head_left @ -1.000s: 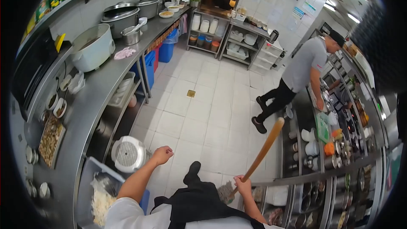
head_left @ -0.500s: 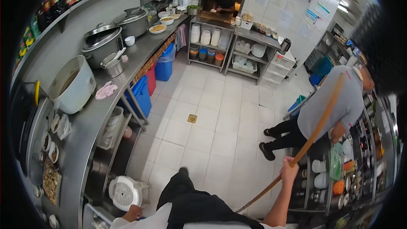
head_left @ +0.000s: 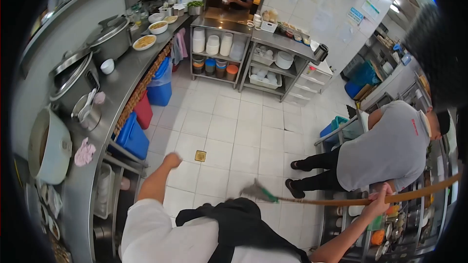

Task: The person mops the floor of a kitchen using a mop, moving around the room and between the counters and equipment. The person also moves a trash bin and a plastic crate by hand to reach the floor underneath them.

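Note:
My right hand (head_left: 378, 200) is closed around the long wooden handle of a mop (head_left: 341, 201), held nearly level at the lower right. The mop's grey head (head_left: 255, 191), with a green fitting, is just ahead of my dark apron (head_left: 229, 219), over the tiled floor. My left hand (head_left: 171, 160) is stretched forward over the floor, its fingers curled into a loose fist, near a brass floor drain (head_left: 200, 156). Nothing shows in it.
A person in a grey shirt (head_left: 385, 151) stands close on the right, at shelves of containers. A steel counter (head_left: 114, 92) with pots and bowls runs along the left. Blue bins (head_left: 132, 137) stand under it. Shelving (head_left: 219, 63) is ahead.
The mop handle has swung from steep to nearly level, and its head has come into view. My left hand has moved forward from beside the white fan-like unit. The person's torso and arms have shifted.

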### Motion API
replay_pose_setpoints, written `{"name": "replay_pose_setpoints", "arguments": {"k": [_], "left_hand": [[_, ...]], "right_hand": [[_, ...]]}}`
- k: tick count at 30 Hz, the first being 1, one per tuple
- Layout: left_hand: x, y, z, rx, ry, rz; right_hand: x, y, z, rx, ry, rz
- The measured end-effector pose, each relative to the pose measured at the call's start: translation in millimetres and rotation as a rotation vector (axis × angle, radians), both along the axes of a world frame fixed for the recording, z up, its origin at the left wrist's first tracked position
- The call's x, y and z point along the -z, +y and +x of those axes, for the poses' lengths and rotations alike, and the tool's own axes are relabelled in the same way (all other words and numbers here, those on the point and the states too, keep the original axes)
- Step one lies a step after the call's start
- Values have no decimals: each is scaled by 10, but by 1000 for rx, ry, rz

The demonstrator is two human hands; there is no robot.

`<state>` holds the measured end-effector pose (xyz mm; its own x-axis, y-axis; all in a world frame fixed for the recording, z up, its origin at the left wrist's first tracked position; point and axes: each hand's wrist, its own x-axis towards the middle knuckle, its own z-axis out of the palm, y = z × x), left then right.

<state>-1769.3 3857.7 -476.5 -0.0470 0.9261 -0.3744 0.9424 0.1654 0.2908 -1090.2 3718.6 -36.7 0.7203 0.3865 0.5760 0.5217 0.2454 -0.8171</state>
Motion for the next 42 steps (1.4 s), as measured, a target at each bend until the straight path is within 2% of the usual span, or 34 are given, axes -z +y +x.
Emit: {"name": "replay_pose_setpoints", "arguments": {"k": [1,2,4,5,6,8,10,11,13,14,15,16,19,21,22,25,27,29,30,31,32,33,34,35,37,38,40,42], "left_hand": [[-335,506,216,-25,-71,29],[-275,1022,331,21,-123,163],[-989,1669,835,-2,-313,228],[-1095,1835,1047,-12,-402,221],[-1140,1972,1251,-27,-391,219],[-1136,2160,1507,-79,-544,186],[-856,2238,1613,34,-523,73],[-708,2163,1597,11,-519,36],[-302,1849,1451,35,-460,0],[-73,1681,1286,145,-320,-110],[10,1434,1138,509,-86,10],[348,1210,884,692,79,-172],[217,419,600,302,-41,-555],[182,314,490,201,-86,-668],[139,437,501,187,-91,-701],[188,1332,585,247,-90,-730],[458,2392,713,462,-22,-625],[826,3838,973,849,94,-297],[882,4608,1152,922,80,-68],[572,5315,1533,630,-162,-92],[367,6021,1832,591,-269,10],[433,6720,2150,488,-319,134],[-40,7126,2650,74,-581,40],[-465,7529,3082,183,-492,76],[-724,8152,3748,183,-628,126],[-765,8238,3989,209,-618,115],[-891,8409,4568,216,-759,105],[-883,8272,5036,303,-651,-54]], "right_hand": [[-17,116,15,-64,50,92],[-40,251,35,-127,99,188],[-63,598,-15,-121,99,213],[-56,726,22,-164,93,231],[-76,1019,68,-227,91,272],[-62,1487,121,-291,126,286],[-126,2029,243,-396,133,353],[-128,2293,286,-422,144,383],[-243,2847,211,-312,216,427],[-324,3095,191,-235,172,391],[-375,3353,200,-254,158,432],[-401,3598,224,-270,139,478],[-526,4243,331,-171,114,486],[-550,4644,416,-353,127,560],[-574,4856,477,-330,115,547],[-689,5379,624,-239,102,498],[-746,5615,801,-191,86,499],[-768,5733,974,-119,96,495],[-781,5807,1095,-91,91,495],[-795,5874,1222,-70,96,505],[-810,5935,1352,-50,99,515],[-777,5983,1444,-25,83,515],[-770,6037,1555,-35,71,516],[-749,6098,1679,-46,62,517],[-715,6232,1964,-41,54,533],[-691,6287,2113,-57,55,545],[-653,6491,2445,-1,31,556],[-578,6738,2706,22,44,544]]}}
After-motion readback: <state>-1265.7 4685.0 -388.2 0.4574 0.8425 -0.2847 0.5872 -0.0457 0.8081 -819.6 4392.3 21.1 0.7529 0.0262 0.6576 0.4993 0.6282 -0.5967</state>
